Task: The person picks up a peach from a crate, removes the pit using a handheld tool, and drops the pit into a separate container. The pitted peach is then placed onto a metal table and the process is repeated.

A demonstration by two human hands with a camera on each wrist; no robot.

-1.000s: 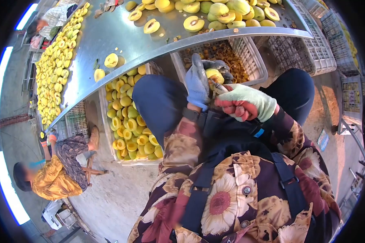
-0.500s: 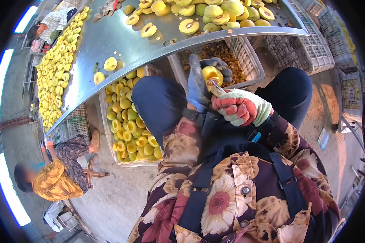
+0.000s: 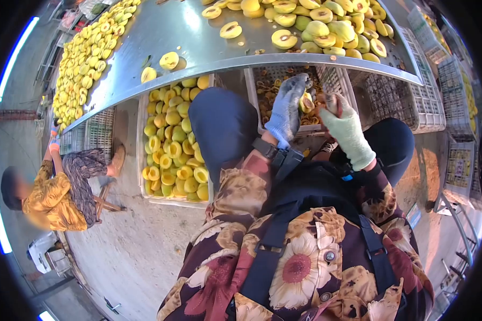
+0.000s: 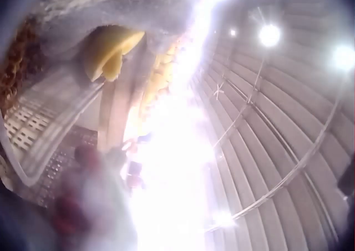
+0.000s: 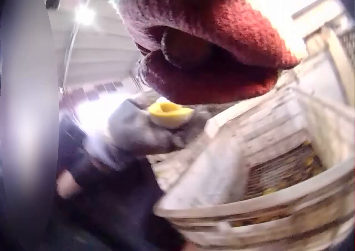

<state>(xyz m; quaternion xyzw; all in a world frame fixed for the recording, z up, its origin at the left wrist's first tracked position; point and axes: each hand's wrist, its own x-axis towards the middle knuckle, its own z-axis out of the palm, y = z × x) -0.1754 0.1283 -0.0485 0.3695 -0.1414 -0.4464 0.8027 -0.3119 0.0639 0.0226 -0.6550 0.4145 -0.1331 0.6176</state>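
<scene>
In a grey-blue glove, my left hand holds a yellow peach half above a crate of brown pits and scraps. The right wrist view shows the hollow in the cut face of that peach half. My right hand, in a pale green glove with red fingers, is a little to the right, apart from the fruit. Its fingers curl round the handle of a pitting tool, whose rounded end shows between them; the metal tip is hidden.
A metal table crosses in front, bearing heaps of peach halves and a long pile at left. A crate of halves stands by my left knee. Stacked crates are at right. Another person sits at left.
My right hand has drawn away from the peach, up and to the right, where before its tool tip was in the fruit. The left hand has shifted right in view, still holding a peach half.
</scene>
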